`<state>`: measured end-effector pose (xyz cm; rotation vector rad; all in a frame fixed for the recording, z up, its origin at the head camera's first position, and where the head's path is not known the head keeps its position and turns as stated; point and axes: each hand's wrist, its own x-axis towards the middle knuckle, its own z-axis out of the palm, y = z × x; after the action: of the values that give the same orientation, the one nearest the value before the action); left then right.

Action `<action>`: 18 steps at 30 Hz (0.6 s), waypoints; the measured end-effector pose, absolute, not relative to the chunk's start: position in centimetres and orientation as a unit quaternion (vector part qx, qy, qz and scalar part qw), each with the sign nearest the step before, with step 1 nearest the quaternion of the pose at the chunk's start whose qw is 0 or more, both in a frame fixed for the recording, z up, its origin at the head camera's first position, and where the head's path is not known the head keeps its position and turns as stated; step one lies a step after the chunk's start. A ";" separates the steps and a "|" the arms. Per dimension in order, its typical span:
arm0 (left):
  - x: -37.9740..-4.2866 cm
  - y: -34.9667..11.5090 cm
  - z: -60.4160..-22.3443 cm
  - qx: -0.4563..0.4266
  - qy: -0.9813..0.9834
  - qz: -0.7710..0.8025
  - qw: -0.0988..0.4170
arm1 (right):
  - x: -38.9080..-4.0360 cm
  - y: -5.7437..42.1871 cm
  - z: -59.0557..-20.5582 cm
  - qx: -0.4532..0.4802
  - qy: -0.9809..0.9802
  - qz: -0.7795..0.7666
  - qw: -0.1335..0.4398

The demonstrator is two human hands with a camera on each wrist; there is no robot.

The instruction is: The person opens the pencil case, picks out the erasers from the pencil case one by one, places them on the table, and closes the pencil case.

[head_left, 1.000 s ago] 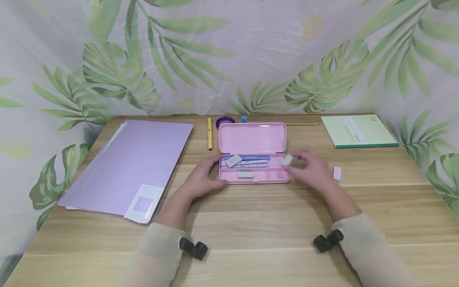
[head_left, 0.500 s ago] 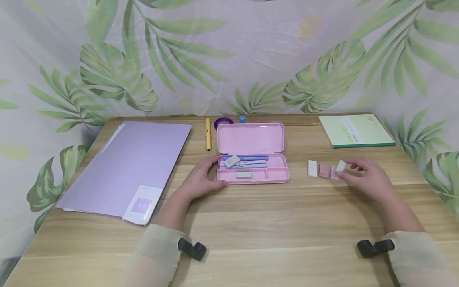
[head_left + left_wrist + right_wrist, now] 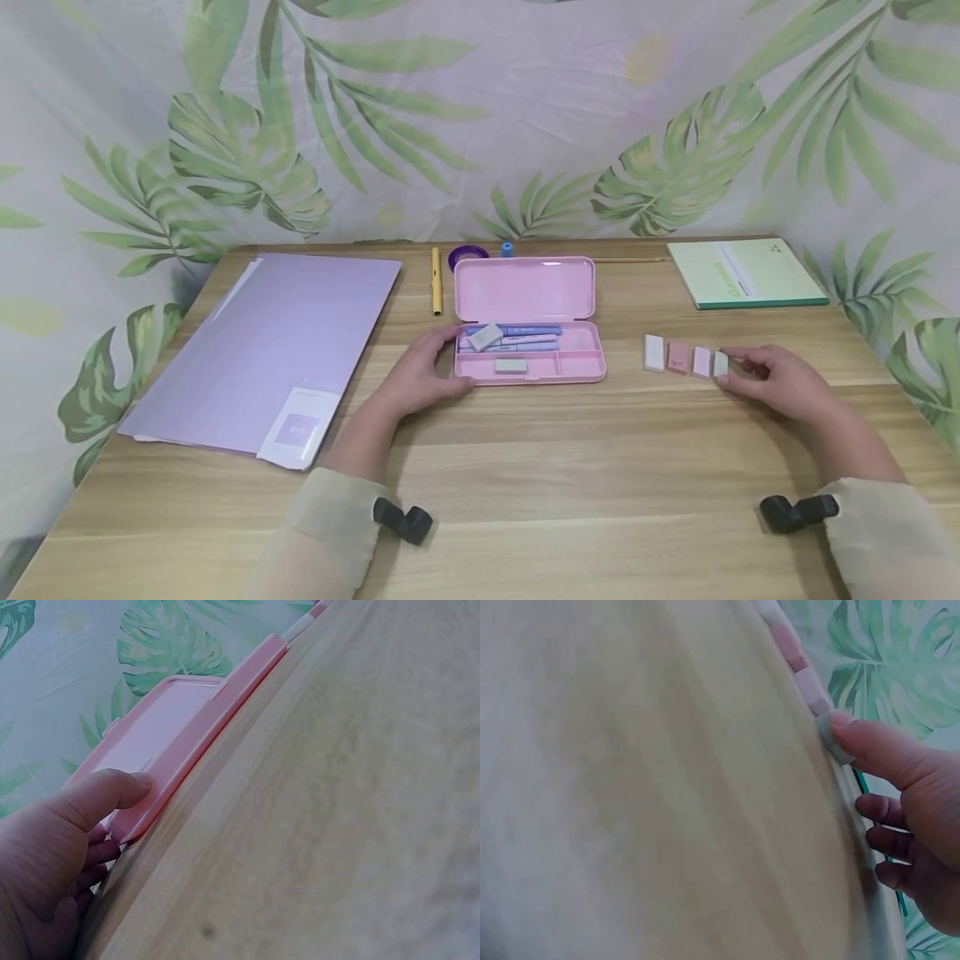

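Observation:
A pink pencil case [image 3: 525, 379] lies with its lid raised in the middle of the table. My left hand [image 3: 423, 375] grips its left end, thumb on the front wall, as the left wrist view also shows. In the back compartment lie several blue and pale pens [image 3: 525, 331] with a grey-white eraser [image 3: 486, 337] across them. A pale green eraser [image 3: 512, 366] rests in the front compartment. My right hand [image 3: 783, 382] pinches another pale green eraser [image 3: 830, 739] on the table. It ends a row with a white eraser [image 3: 654, 352], a pink eraser [image 3: 678, 357] and a light pink eraser [image 3: 702, 362].
A purple folder [image 3: 277, 342] covers the left side of the table. Behind the case are a yellow pen [image 3: 437, 283], purple tape roll [image 3: 467, 255], small blue item [image 3: 507, 249] and thin stick [image 3: 630, 260]. A green notebook [image 3: 746, 273] lies at back right.
My right hand has carried the pale green eraser from above the case's right end to the right and lowered it beside the light pink eraser. My left hand has stayed on the case.

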<state>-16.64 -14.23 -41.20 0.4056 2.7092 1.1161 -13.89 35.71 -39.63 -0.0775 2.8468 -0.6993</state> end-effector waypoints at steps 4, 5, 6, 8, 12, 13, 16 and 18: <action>-16.6 -14.3 -41.1 0.135 0.912 0.375 0.092 | -14.3 34.8 -38.8 -0.029 0.965 -0.249 0.076; -16.7 -14.3 -41.1 0.134 0.913 0.375 0.092 | -14.4 34.2 -38.6 -0.032 0.965 -0.253 0.064; -16.7 -14.4 -41.1 0.134 0.913 0.375 0.091 | -14.6 33.6 -38.3 -0.034 0.965 -0.254 0.056; -16.7 -14.4 -41.1 0.134 0.913 0.376 0.089 | -15.0 32.0 -37.8 -0.041 0.962 -0.267 0.047; -16.8 -14.5 -41.2 0.137 0.912 0.377 0.087 | -15.9 28.1 -37.4 -0.054 0.951 -0.302 0.050; -16.8 -14.5 -41.3 0.138 0.911 0.379 0.087 | -16.1 27.0 -37.4 -0.058 0.948 -0.307 0.050; -16.8 -14.5 -41.4 0.140 0.910 0.380 0.085 | -16.9 24.0 -37.8 -0.077 0.945 -0.314 0.051; -16.8 -14.5 -41.4 0.141 0.910 0.381 0.085 | -17.5 22.0 -38.1 -0.096 0.944 -0.313 0.050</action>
<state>-16.82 -14.45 -41.43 0.4207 2.7132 1.1376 -17.53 22.02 -38.07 -0.2926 2.8732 -0.9532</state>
